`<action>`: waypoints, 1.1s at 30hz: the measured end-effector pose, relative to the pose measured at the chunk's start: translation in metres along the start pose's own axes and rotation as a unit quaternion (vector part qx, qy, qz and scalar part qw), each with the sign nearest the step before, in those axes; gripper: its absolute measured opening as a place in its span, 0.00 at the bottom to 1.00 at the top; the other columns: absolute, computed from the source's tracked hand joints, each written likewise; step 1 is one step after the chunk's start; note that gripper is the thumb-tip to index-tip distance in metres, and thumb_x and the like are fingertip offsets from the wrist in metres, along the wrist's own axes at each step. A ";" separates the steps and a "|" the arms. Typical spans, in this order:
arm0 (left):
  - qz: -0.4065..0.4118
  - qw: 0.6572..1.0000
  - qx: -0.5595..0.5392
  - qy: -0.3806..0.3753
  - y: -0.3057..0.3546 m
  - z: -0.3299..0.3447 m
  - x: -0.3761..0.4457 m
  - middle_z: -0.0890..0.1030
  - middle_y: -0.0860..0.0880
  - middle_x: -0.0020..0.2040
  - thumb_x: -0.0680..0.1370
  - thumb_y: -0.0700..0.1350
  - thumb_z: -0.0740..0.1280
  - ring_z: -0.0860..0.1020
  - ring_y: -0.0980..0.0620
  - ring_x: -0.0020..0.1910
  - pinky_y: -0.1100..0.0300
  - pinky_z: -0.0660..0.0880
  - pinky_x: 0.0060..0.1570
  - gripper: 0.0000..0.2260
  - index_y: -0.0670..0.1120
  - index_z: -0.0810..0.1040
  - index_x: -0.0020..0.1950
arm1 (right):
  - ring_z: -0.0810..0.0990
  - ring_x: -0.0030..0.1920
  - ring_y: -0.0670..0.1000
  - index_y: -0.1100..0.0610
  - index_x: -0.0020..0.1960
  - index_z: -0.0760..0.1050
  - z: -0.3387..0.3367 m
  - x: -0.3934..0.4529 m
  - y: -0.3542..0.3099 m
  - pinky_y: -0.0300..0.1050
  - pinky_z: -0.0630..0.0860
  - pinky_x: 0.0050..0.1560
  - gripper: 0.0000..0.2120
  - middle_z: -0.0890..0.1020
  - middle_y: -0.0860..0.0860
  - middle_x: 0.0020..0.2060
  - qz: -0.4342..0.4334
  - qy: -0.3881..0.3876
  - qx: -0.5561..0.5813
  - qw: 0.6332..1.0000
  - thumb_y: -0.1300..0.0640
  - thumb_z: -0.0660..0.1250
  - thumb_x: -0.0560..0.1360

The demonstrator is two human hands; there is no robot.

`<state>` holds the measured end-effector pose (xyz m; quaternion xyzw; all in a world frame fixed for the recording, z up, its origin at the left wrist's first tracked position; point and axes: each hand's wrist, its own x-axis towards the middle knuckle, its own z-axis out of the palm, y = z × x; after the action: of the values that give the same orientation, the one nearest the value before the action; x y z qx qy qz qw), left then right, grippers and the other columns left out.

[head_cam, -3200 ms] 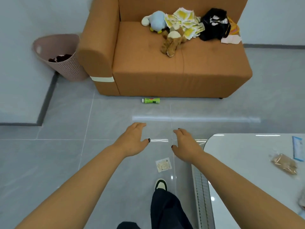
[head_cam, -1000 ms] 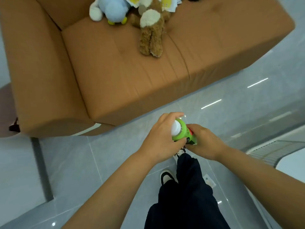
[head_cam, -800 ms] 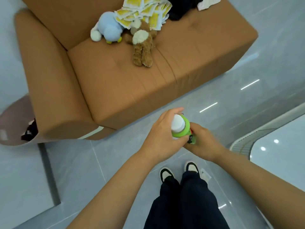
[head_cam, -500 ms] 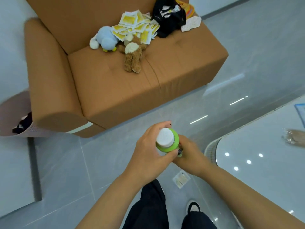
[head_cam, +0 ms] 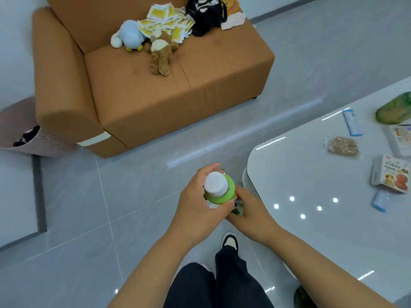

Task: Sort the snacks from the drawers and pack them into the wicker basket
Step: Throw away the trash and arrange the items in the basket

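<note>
I hold a green bottle with a white cap upright above the floor. My left hand grips its upper part just under the cap. My right hand grips its lower part from the right, and the bottle's bottom is hidden between my hands. On the white table to the right lie snacks: a clear pack of brown biscuits, a boxed snack, a blue-and-white packet and a small blue sachet. No wicker basket or drawers are in view.
An orange sofa stands ahead with plush toys, yellow sachets and a black bag on it. A pink mesh bin sits at its left. A green object lies at the table's far edge. My legs are below.
I picked the green bottle up from the floor in front of the sofa with both hands. My view has since swung right, bringing the table and its snacks into sight.
</note>
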<state>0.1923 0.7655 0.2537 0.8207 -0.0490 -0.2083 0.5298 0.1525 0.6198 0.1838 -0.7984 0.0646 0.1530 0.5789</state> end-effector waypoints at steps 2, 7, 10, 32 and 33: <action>-0.007 1.000 0.001 -0.009 -0.006 0.012 -0.019 0.77 0.61 0.61 0.68 0.42 0.78 0.74 0.63 0.61 0.66 0.75 0.58 0.32 0.60 0.69 0.67 | 0.81 0.51 0.47 0.46 0.57 0.75 0.005 -0.025 0.011 0.51 0.80 0.52 0.13 0.82 0.46 0.50 0.004 0.012 0.007 1.000 0.56 0.71 0.73; -0.019 1.000 -0.015 -0.017 -0.032 0.046 -0.072 0.78 0.59 0.59 0.69 0.44 0.78 0.77 0.58 0.59 0.63 0.77 0.56 0.30 0.58 0.71 0.66 | 0.81 0.51 0.45 0.45 0.58 0.73 0.038 -0.091 0.039 0.50 0.80 0.53 0.14 0.81 0.44 0.51 0.017 0.045 0.033 0.998 0.52 0.68 0.73; -0.015 0.999 -0.026 -0.012 -0.048 0.062 -0.114 0.79 0.58 0.58 0.68 0.44 0.79 0.79 0.58 0.57 0.63 0.78 0.54 0.27 0.57 0.73 0.63 | 0.80 0.49 0.40 0.46 0.57 0.73 0.061 -0.137 0.048 0.39 0.77 0.48 0.12 0.81 0.42 0.47 0.029 0.077 0.049 0.995 0.55 0.69 0.74; -0.017 0.999 -0.014 -0.036 -0.019 0.239 -0.303 0.78 0.58 0.53 0.73 0.42 0.75 0.77 0.67 0.49 0.78 0.72 0.37 0.16 0.59 0.73 0.52 | 0.70 0.54 0.46 0.49 0.61 0.72 0.009 -0.401 0.135 0.40 0.71 0.53 0.21 0.73 0.41 0.49 0.067 0.249 -0.038 0.965 0.53 0.73 0.71; -0.022 0.999 -0.014 -0.036 -0.015 0.256 -0.306 0.78 0.59 0.54 0.73 0.43 0.75 0.77 0.64 0.52 0.78 0.72 0.38 0.17 0.58 0.72 0.55 | 0.71 0.54 0.46 0.49 0.62 0.71 -0.003 -0.410 0.143 0.40 0.71 0.53 0.21 0.73 0.42 0.50 0.071 0.240 -0.038 0.967 0.52 0.73 0.71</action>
<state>-0.1890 0.6466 0.2392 0.8063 -0.0471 -0.2495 0.5342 -0.2744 0.5402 0.1860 -0.8265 0.2526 -0.0005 0.5031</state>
